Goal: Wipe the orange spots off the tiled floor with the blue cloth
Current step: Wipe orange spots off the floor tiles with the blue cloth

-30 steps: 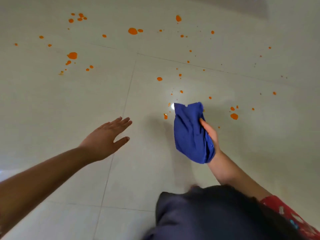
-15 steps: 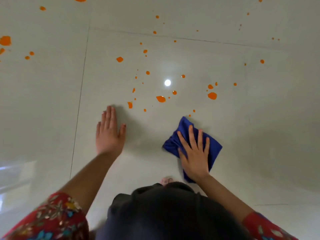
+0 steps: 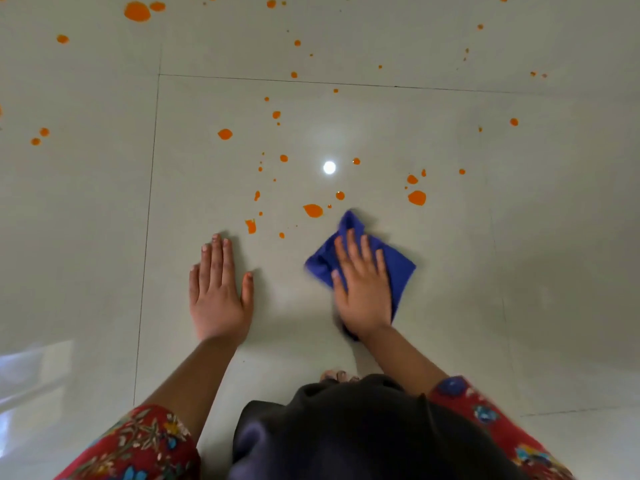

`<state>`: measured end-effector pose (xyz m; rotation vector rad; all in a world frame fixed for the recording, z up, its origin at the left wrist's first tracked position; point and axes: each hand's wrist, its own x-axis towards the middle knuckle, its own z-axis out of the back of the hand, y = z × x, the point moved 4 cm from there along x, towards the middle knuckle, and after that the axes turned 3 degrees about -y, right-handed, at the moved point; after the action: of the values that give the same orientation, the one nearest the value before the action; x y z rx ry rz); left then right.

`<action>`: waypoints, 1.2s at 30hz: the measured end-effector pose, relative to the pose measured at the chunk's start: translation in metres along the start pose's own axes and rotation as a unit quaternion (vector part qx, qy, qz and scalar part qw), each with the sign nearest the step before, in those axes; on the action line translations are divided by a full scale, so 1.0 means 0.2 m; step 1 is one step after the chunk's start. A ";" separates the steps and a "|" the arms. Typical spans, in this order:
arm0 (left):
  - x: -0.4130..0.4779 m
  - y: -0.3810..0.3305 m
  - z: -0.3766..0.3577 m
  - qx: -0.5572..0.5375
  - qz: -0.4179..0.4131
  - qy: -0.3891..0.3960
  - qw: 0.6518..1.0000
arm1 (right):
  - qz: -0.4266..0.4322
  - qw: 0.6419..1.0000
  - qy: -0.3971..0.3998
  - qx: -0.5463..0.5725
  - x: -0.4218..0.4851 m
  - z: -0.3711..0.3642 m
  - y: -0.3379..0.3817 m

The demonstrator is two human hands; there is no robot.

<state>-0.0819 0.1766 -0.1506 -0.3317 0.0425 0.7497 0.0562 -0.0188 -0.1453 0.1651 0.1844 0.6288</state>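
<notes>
While my left hand (image 3: 217, 293) lies open, flat on the tiled floor (image 3: 519, 271), my right hand (image 3: 362, 289) presses spread-fingered on the blue cloth (image 3: 398, 268); orange spots (image 3: 312, 210) sit at twelve o'clock.

The right hand (image 3: 363, 292) presses flat, fingers spread, on the blue cloth (image 3: 398, 268) lying on the tiled floor (image 3: 104, 237). The left hand (image 3: 216, 292) lies palm down on bare tile, apart from the cloth. Orange spots (image 3: 313, 210) scatter beyond both hands; the nearest sits just past the cloth's far corner. Red flowered sleeves (image 3: 138, 445) show below.
</notes>
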 end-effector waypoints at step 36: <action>0.25 0.18 0.07 -0.011 0.037 -0.058 0.998 | 0.059 0.998 -0.005 0.000 0.82 0.02 0.36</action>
<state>-0.0704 0.2396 -0.1548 -0.3087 -0.0629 0.8430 0.1467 0.1365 -0.1462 0.1788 0.1661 0.7445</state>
